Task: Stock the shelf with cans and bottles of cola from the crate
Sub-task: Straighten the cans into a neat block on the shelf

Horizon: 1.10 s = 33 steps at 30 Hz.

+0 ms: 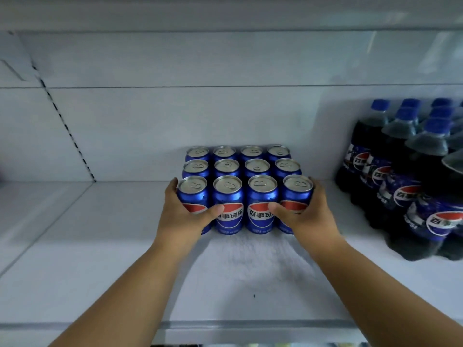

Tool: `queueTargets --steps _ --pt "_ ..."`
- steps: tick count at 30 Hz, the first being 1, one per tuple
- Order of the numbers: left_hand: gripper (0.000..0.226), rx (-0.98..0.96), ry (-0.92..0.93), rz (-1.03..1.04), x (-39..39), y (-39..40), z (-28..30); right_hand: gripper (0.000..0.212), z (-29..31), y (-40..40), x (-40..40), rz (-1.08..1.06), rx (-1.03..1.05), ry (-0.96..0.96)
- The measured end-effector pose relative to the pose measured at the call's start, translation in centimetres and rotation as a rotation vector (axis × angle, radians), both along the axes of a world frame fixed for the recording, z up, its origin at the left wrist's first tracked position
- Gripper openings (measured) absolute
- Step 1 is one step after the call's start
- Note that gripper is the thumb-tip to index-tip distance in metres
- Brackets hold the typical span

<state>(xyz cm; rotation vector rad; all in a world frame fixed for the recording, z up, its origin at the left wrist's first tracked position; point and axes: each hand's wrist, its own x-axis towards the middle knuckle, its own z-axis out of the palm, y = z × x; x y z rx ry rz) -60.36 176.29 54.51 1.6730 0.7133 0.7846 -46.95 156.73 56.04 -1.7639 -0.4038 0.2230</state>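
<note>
Cans stand in a block on the white shelf, four across and three deep, packed so that neighbours touch, silver tops up and blue labels facing out. The person brackets the front row from both sides. The left hand is curled round the leftmost front can, fingers wrapped behind it and thumb laid across the label toward the next can. The right hand mirrors it on the rightmost front can, thumb reaching inward over the label. The two hands are apart, with the middle pair of cans between them.

Full cans like these are likely heavy for their size, stiff in the wall but easily dented, and slick on painted metal (so they should slide as a group more readily than lift). Squeezing inward at mid-height on the end cans looks like the sound hold; gripping near the rims would tend to tip them.

Bottles with blue caps stand in rows to the right, near the cans but not touching them. The crate is not in view.
</note>
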Motion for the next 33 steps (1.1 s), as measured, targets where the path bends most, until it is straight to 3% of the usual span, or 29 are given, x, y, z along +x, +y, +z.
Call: queueTargets --steps 11,33 --pt "0.081 -0.002 -0.015 0.023 -0.1 0.6 -0.6 0.088 -1.4 1.2 0.0 -0.065 0.063 -0.068" --pt "0.088 0.056 -0.022 0.014 -0.1 1.0 -1.3 0.094 -1.4 0.9 0.2 -0.041 0.027 -0.112"
